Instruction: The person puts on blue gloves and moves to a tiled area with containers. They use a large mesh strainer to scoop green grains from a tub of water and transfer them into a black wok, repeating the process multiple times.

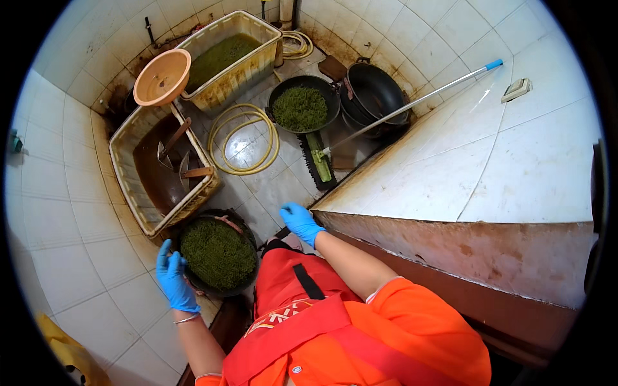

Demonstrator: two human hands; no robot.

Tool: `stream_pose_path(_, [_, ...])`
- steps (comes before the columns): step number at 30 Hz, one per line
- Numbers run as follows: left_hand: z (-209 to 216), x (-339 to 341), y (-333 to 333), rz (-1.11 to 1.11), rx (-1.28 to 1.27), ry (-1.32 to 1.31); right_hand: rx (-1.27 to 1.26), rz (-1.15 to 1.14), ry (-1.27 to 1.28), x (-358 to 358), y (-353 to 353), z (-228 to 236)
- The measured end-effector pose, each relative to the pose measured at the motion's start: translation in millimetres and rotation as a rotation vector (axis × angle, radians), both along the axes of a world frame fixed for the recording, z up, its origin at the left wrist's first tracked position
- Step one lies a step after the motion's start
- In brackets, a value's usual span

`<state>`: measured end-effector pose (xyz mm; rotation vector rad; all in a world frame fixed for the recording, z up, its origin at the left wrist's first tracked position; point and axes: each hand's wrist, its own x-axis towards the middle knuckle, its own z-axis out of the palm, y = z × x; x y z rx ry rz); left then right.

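My left hand [175,280], in a blue glove, is raised beside the rim of a black basin. Its fingers are apart and hold nothing. Heaped in that basin is a finely textured green plant mass [219,254]; its exact kind I cannot tell. My right hand [300,222], also gloved in blue, hangs near the corner of a white tiled ledge [418,186]. The fingers are curled in loosely, with nothing visible in them. Farther off, a black wok-like pan [327,90] holds more of the green mass [300,109].
Left stands a whitish tub [119,151] with brown liquid and wooden-handled metal tools [193,172]. An orange basin [161,77] rests at its far end, beside another tub [257,61] of greenish liquid. A coiled yellow hose [273,145], a long-handled brush [412,103] and stacked black pans [370,90] lie beyond.
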<state>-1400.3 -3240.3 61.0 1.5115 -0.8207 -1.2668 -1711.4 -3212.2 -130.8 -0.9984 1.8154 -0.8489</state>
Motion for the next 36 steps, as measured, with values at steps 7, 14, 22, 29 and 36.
stream_pose_path(7, [15,-118,-79,-0.391,0.051,-0.047,0.351,-0.389,0.159,-56,-24,-50])
stream_pose_path(14, [-14,-156,-211,-0.683,0.022,-0.182,0.117,-0.405,-0.084,-82,-173,-47])
stream_pose_path(22, [-78,-119,-372,-0.376,0.269,-0.034,0.199,-0.697,-0.328,-172,-211,-52])
stream_pose_path(29, [-141,-165,-435,-0.552,0.355,-0.237,0.366,-0.824,-0.139,-242,-215,-87])
stream_pose_path(36, [-173,-235,-458,-0.524,0.493,-0.224,0.232,-0.463,0.64,-390,-309,-108])
